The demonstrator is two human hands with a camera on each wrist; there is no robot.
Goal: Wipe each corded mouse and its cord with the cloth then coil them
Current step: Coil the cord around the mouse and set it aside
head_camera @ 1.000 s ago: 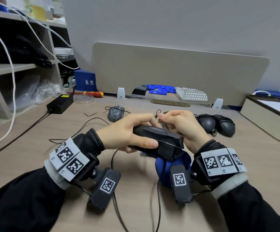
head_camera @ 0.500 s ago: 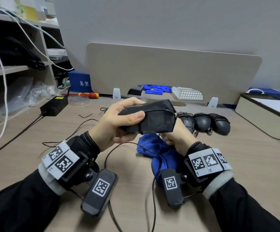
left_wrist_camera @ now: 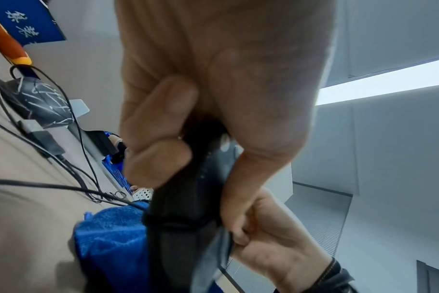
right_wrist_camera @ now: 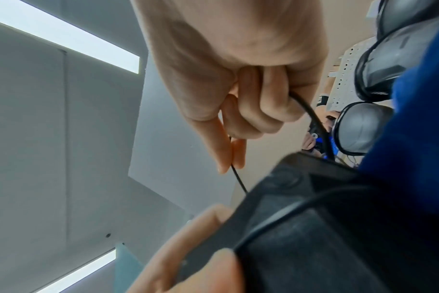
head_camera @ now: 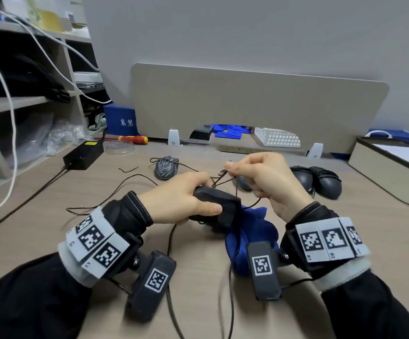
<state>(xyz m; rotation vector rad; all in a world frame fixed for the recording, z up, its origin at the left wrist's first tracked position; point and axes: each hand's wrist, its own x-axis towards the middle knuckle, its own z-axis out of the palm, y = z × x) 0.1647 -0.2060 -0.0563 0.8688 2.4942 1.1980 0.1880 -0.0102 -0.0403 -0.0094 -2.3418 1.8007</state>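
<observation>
Left hand (head_camera: 181, 199) has the black mouse (head_camera: 214, 205) gripped just above the blue cloth (head_camera: 250, 231). Right hand (head_camera: 267, 177) is up past the mouse's far end, pinching its cord (right_wrist_camera: 238, 178). So the cord runs from the mouse straight up to that hand, ready for the next wrap I'd guess.

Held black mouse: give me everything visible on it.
The mouse is matte black with angular, faceted edges, looking like hard plastic. The left hand grips it above the desk, thumb along its near side, fingers curled round the far side. Its thin black cord runs across the body and up to the right hand, which pinches it. The blue cloth lies right under and behind it; contact is unclear. No buttons or wheel can be made out.
</observation>
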